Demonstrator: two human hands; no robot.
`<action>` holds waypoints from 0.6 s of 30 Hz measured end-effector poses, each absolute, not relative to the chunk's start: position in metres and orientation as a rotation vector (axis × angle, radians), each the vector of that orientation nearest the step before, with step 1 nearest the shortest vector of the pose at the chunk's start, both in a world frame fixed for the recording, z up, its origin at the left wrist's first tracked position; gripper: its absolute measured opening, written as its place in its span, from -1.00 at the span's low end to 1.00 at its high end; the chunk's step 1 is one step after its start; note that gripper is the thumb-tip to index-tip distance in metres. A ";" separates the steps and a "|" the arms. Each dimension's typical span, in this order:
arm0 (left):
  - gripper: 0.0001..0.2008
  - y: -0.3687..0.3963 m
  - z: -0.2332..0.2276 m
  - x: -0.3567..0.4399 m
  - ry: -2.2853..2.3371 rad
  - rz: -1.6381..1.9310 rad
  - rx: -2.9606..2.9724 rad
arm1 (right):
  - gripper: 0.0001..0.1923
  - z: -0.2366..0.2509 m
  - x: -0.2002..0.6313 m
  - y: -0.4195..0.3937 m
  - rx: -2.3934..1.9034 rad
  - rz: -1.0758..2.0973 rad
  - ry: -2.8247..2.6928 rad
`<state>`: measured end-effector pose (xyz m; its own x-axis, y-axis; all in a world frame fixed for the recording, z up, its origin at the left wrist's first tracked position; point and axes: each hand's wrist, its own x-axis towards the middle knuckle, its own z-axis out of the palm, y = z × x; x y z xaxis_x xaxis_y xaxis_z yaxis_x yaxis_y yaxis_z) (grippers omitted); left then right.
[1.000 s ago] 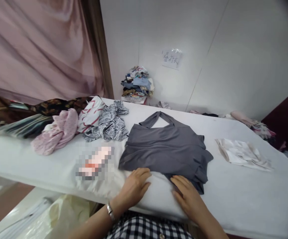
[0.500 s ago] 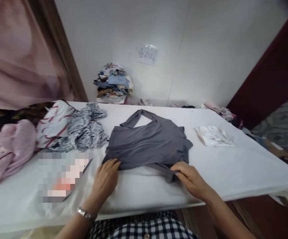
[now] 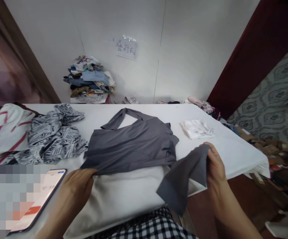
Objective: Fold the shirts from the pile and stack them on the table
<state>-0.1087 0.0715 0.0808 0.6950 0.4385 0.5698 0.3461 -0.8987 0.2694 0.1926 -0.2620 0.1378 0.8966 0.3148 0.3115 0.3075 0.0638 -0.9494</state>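
Note:
A dark grey top (image 3: 131, 146) lies spread across the middle of the white table, wrinkled, with one sleeve (image 3: 114, 120) bent at its far side. My left hand (image 3: 77, 186) is closed on the top's near left corner. At the near right, my right hand (image 3: 216, 166) grips a loose grey flap (image 3: 183, 177), which looks like the other sleeve. That flap is lifted and hangs past the table's front edge.
A phone (image 3: 45, 199), partly pixelated, lies at the near left. Patterned clothes (image 3: 54, 136) and a red-striped white garment (image 3: 11, 129) are heaped behind it. A folded white cloth (image 3: 197, 128) lies right of the top. A clothes pile (image 3: 90, 79) stands by the wall.
My right hand has lifted the grey flap up and to the right, off the table. My left hand still holds the near left corner. The view has turned right.

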 end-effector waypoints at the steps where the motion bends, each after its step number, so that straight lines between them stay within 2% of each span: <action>1: -0.76 0.073 0.074 -0.112 0.636 0.968 2.777 | -0.66 0.140 0.193 -0.262 -1.451 0.035 -0.522; 4: -0.74 0.074 0.054 -0.122 0.578 0.939 2.842 | -0.77 0.143 0.200 -0.262 -1.203 0.187 -0.513; 7: -0.73 0.073 0.046 -0.129 0.451 0.899 2.898 | -0.70 0.148 0.224 -0.255 -1.134 0.269 -0.450; 12: -0.71 0.070 0.055 -0.121 0.349 0.864 2.919 | -0.58 0.167 0.278 -0.214 -1.079 0.235 -0.478; 14: -0.71 0.070 0.060 -0.118 0.369 0.789 2.882 | -0.57 0.170 0.295 -0.195 -1.196 0.295 -0.551; 18: -0.71 0.079 0.068 -0.117 0.622 0.519 2.701 | -0.59 0.151 0.322 -0.175 -1.609 0.666 -0.773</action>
